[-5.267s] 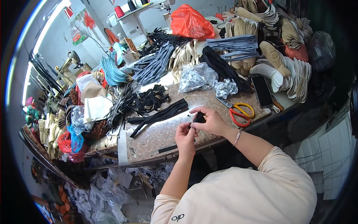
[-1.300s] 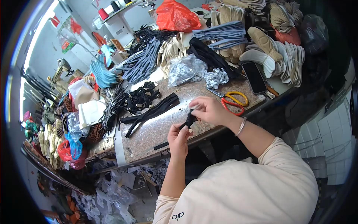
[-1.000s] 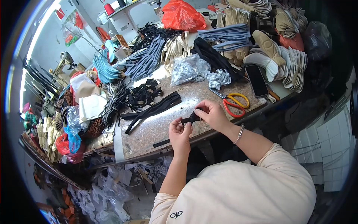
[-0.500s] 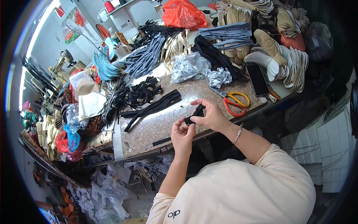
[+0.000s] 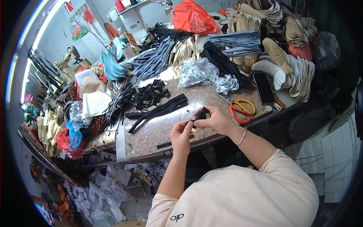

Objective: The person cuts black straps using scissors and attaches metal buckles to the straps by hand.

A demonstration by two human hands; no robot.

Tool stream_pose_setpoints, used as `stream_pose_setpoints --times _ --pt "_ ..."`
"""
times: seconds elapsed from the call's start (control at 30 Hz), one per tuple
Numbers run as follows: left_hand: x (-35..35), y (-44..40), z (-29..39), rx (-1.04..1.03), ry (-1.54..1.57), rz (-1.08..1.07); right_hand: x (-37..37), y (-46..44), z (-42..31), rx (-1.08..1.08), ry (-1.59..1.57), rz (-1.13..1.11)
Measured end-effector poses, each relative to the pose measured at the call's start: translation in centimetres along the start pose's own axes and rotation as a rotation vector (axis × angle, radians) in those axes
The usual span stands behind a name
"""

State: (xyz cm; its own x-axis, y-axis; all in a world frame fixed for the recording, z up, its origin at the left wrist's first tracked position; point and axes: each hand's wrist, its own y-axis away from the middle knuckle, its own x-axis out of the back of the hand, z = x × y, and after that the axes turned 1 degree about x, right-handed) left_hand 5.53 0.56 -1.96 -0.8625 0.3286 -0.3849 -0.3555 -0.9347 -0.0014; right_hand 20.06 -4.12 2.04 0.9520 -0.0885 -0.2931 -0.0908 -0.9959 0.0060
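Note:
A small folded black strip (image 5: 203, 114) is held between my two hands above the front part of the stone-patterned table (image 5: 151, 142). My left hand (image 5: 182, 133) pinches its lower end, thumb against fingers. The fingers of my right hand (image 5: 213, 120) are wrapped round the bunched part. A small pale piece shows just below the fingertips. Under my hands, another short black strip (image 5: 165, 145) lies near the table's front edge. Long black strips (image 5: 160, 110) lie behind my left hand. Scissors (image 5: 242, 111) with red and yellow handles rest to the right of my right hand.
A phone (image 5: 263, 88) lies right of the scissors. Clear plastic bags (image 5: 198, 72), grey-blue strips (image 5: 155, 57) and a red bag (image 5: 193, 18) are behind. Stacks of beige pieces (image 5: 278, 62) stand at the right. White cloth (image 5: 95, 104) and dark cords (image 5: 120, 99) lie at the left.
The view has shifted slightly. My fingertips have come closer together on the black strip, and my right hand's raised index finger has curled down round it.

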Motion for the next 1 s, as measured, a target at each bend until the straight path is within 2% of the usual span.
stream_pose_setpoints --times 0.17,0.3,0.33,0.47,0.5,0.63,0.67,0.8,0.83,0.97,1.0 --pt "-0.2 0.1 -1.0 -0.033 0.227 0.041 -0.9 -0.5 1.9 0.134 0.213 0.165" --pt "-1.2 0.2 -1.3 -0.337 -0.048 0.2 -2.3 -0.2 2.4 0.218 0.239 0.315" --pt "-1.1 0.1 -1.2 -0.336 -0.048 0.201 -2.2 -0.2 2.4 0.217 0.24 0.315" --pt "0.3 -1.2 0.6 -0.033 -0.011 -0.017 -1.4 -0.5 2.3 0.12 -0.008 0.23" --pt "0.2 -1.1 1.2 -0.033 -0.011 -0.016 -1.0 -0.5 2.1 0.12 -0.008 0.229" --pt "-0.3 -0.3 4.2 0.265 0.187 -0.196 1.3 -1.0 1.1 -0.145 -0.475 -0.058" --pt "-0.2 -0.2 4.1 0.264 0.186 -0.19 1.2 -1.1 1.1 -0.148 -0.477 -0.063" --pt "-0.2 0.1 2.9 -0.111 -0.033 -0.285 0.7 -1.1 0.5 -0.2 -0.552 -0.187" --pt "-0.4 0.1 2.8 -0.111 -0.033 -0.287 0.5 -1.1 0.4 -0.199 -0.551 -0.186" --pt "-1.1 0.2 2.8 -0.559 -0.474 -0.134 -0.4 -0.9 0.4 -0.146 -0.439 -0.025" --pt "-1.2 0.3 2.8 -0.562 -0.475 -0.13 -0.4 -0.7 0.5 -0.146 -0.439 -0.029"
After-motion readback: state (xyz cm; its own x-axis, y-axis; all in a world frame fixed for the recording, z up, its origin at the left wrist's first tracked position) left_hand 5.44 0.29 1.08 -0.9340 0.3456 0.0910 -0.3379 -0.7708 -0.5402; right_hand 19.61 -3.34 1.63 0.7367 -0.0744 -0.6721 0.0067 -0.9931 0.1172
